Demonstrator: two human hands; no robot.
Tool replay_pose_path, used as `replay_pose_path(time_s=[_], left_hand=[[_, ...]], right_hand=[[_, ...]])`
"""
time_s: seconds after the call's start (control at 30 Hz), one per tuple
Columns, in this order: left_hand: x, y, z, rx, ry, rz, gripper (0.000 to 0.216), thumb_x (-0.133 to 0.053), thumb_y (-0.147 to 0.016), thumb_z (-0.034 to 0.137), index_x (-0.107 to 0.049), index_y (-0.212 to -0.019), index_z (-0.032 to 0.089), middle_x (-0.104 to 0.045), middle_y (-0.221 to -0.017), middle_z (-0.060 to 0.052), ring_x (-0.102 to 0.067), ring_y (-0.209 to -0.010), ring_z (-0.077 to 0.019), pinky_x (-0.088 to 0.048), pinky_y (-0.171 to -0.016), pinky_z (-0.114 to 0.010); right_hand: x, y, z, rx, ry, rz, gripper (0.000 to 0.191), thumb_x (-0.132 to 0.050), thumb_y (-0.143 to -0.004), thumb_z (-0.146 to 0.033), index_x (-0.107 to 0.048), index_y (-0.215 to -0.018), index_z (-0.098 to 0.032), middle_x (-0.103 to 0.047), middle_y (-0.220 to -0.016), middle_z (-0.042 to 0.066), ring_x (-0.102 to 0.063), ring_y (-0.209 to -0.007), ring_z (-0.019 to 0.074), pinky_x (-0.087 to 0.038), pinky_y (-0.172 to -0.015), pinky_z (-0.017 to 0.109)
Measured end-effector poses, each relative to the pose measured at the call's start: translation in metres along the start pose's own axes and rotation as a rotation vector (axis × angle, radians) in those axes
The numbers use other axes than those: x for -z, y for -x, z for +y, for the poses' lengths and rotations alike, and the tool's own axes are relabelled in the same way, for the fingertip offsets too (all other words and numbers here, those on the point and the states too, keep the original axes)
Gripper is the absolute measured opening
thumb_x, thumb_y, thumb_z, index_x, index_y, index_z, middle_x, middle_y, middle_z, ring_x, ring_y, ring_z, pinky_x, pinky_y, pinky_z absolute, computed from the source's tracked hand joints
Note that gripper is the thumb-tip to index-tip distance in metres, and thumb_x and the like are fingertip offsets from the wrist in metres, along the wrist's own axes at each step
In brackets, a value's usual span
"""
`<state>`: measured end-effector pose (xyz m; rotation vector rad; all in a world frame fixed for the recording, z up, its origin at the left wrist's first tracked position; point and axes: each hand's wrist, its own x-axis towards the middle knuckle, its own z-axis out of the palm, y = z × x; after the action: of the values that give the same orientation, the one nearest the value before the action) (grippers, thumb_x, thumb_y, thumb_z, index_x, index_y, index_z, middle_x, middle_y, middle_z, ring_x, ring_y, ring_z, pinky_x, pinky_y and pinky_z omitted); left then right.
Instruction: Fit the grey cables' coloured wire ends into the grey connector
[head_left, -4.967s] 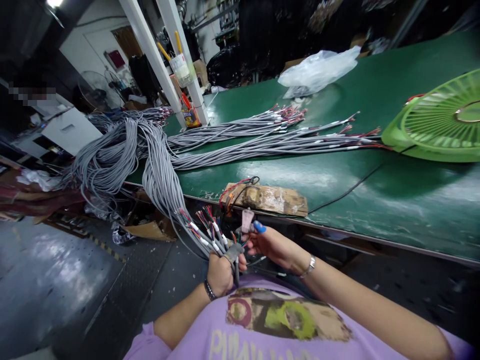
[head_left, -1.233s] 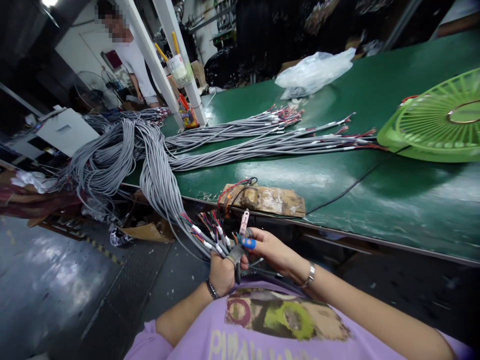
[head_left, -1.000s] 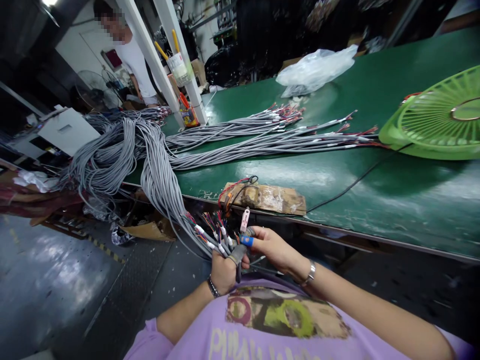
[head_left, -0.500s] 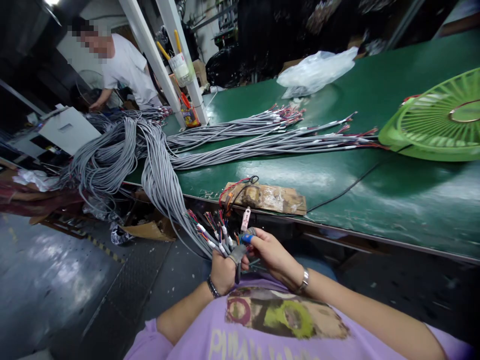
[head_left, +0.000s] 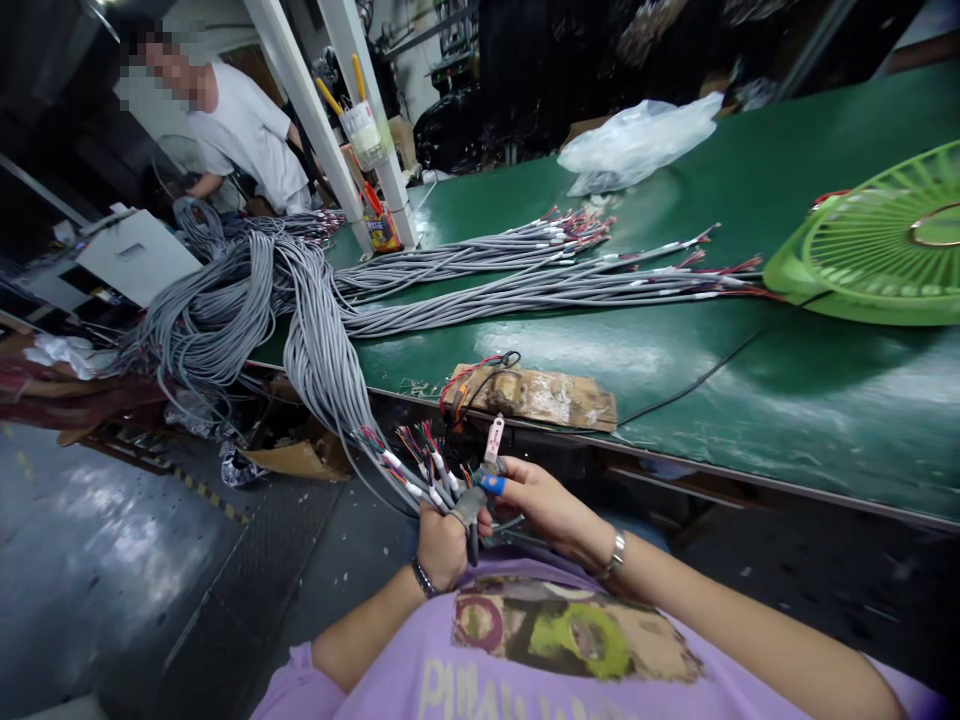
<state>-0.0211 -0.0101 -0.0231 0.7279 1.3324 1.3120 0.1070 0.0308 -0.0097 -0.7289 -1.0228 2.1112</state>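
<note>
My left hand [head_left: 441, 545] is closed round the ends of a thick bundle of grey cables [head_left: 322, 360]; coloured stripped wires fan out above its fingers. A grey cot covers its thumb. My right hand [head_left: 541, 500] pinches one cable end beside the left thumb, with a blue cot [head_left: 491, 484] on a fingertip. A small pink connector [head_left: 494, 438] sticks up just above the right fingers. The bundle runs up to the left onto the green table [head_left: 675, 360].
More grey cable bundles [head_left: 525, 275] lie across the table. A taped wooden block [head_left: 540, 395] with red wires sits at the table's near edge. A green fan [head_left: 877, 250] lies at the right, a plastic bag [head_left: 637, 135] at the back. A person in white [head_left: 240, 130] bends over cables far left.
My hands have stayed in place, the right fingers shifting slightly on the wire ends. The person in white has come into view at the far left and bent lower over the cables.
</note>
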Motion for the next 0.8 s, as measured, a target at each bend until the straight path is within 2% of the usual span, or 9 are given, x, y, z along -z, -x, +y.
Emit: replay_pose_path(time_s=[0.07,0.27,0.43,0.53,0.6,0.7,0.8], left_hand=[[0.0,0.0,0.0,-0.007,0.001,-0.002,0.03,-0.071,-0.066,0.041,-0.059,-0.057,0.014,-0.056,-0.044,0.001,-0.049,-0.037,-0.0093,-0.04,-0.039,-0.02],[-0.003,0.001,0.006,-0.002,0.09,0.058,0.028,-0.071,-0.064,0.038,-0.059,-0.056,0.014,-0.056,-0.044,0.001,-0.05,-0.038,-0.0088,-0.04,-0.041,-0.02],[-0.003,0.002,0.014,0.024,0.154,0.074,0.027,-0.072,-0.063,0.037,-0.059,-0.057,0.014,-0.056,-0.043,0.002,-0.049,-0.036,-0.0084,-0.04,-0.04,-0.021],[-0.005,0.002,0.018,0.033,0.19,0.069,0.026,-0.073,-0.061,0.036,-0.06,-0.061,0.014,-0.055,-0.043,0.003,-0.048,-0.036,-0.0079,-0.042,-0.042,-0.021],[-0.007,0.002,0.02,0.04,0.204,0.054,0.025,-0.073,-0.06,0.035,-0.06,-0.061,0.014,-0.055,-0.044,0.003,-0.048,-0.037,-0.0076,-0.042,-0.042,-0.021],[-0.012,0.001,0.022,0.051,0.203,0.03,0.026,-0.073,-0.06,0.036,-0.059,-0.059,0.014,-0.056,-0.044,0.002,-0.047,-0.037,-0.0074,-0.04,-0.041,-0.02],[-0.016,-0.003,0.023,0.058,0.198,0.031,0.026,-0.072,-0.06,0.037,-0.059,-0.059,0.014,-0.056,-0.044,0.002,-0.047,-0.037,-0.0075,-0.038,-0.039,-0.019]], right_hand=[[-0.003,-0.002,0.0,0.024,0.013,-0.007,0.025,-0.063,-0.075,-0.042,-0.053,-0.075,-0.019,-0.061,-0.052,-0.001,-0.057,-0.049,0.0153,-0.037,-0.051,0.027],[-0.001,-0.008,0.005,-0.025,-0.041,0.185,0.031,-0.07,-0.067,-0.04,-0.051,-0.058,-0.017,-0.053,-0.049,-0.003,-0.045,-0.044,0.008,-0.032,-0.046,0.023],[0.015,-0.007,0.006,-0.02,-0.25,0.134,0.021,-0.072,-0.068,-0.033,-0.063,-0.074,-0.016,-0.059,-0.065,-0.001,-0.052,-0.057,0.009,-0.044,-0.057,0.023],[0.026,-0.011,0.0,-0.052,-0.35,0.141,0.026,-0.068,-0.071,-0.04,-0.065,-0.082,-0.016,-0.063,-0.075,0.003,-0.056,-0.064,0.0109,-0.047,-0.061,0.024],[0.028,-0.015,-0.006,-0.072,-0.341,0.131,0.03,-0.064,-0.074,-0.046,-0.065,-0.081,-0.016,-0.063,-0.076,0.004,-0.056,-0.064,0.011,-0.046,-0.058,0.023],[0.024,-0.023,-0.014,-0.042,-0.26,0.092,0.03,-0.069,-0.07,-0.046,-0.064,-0.078,-0.017,-0.059,-0.07,0.001,-0.051,-0.058,0.0095,-0.043,-0.055,0.022],[0.019,-0.028,-0.015,0.114,-0.08,0.2,0.034,-0.072,-0.065,-0.048,-0.06,-0.066,-0.016,-0.052,-0.057,-0.003,-0.04,-0.049,0.0073,-0.035,-0.049,0.021]])
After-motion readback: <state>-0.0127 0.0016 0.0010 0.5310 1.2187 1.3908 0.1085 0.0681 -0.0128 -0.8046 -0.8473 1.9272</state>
